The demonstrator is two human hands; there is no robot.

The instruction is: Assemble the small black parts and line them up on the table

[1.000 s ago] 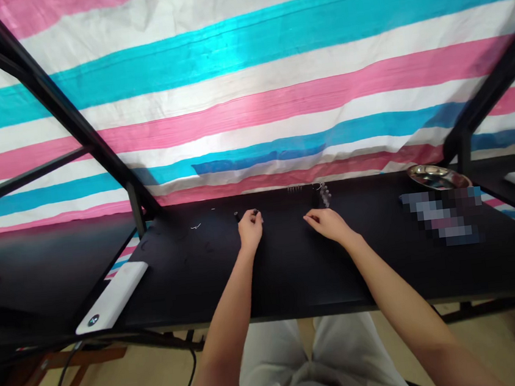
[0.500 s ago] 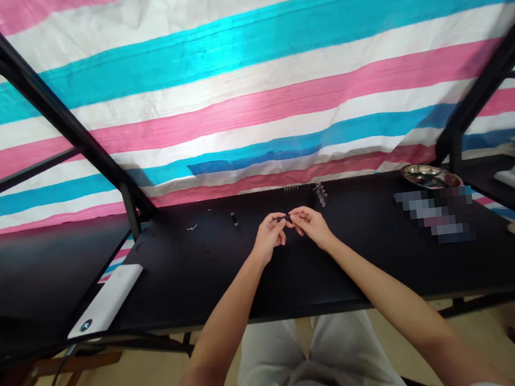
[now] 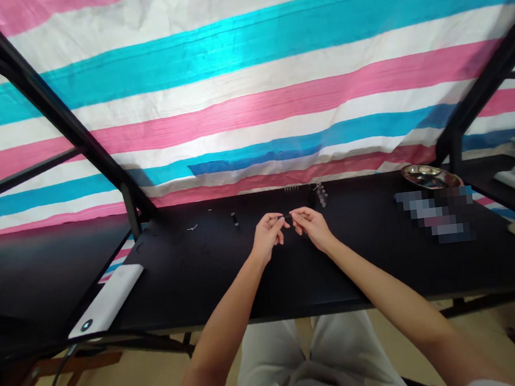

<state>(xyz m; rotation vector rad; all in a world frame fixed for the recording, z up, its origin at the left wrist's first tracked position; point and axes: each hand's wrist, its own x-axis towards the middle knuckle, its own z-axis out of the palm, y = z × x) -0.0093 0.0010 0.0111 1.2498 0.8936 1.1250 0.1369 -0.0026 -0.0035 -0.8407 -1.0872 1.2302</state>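
Above the middle of the black table, my left hand [image 3: 269,235] and my right hand [image 3: 311,226] face each other, fingertips a small distance apart. Both pinch a small, thin dark piece [image 3: 287,216] that bridges the gap between them; its kind is too small to make out. To the left of my hands a short black cylinder with a shiny end [image 3: 234,219] rests on the table. Just behind my right hand lies a cluster of clear beads [image 3: 321,195]. A row of tiny metallic pieces [image 3: 291,189] lines the table's far edge.
A round metal tray [image 3: 431,176] stands at the back right, near a pixelated patch. On the left lies a white power bank [image 3: 107,301] with a black cable. Thin white scraps [image 3: 192,227] lie on the black table [image 3: 193,285]. Striped sheeting [image 3: 247,96] hangs behind.
My fingertips have drawn slightly apart, and more of the thin dark piece shows between them. The things on the table have stayed where they were.
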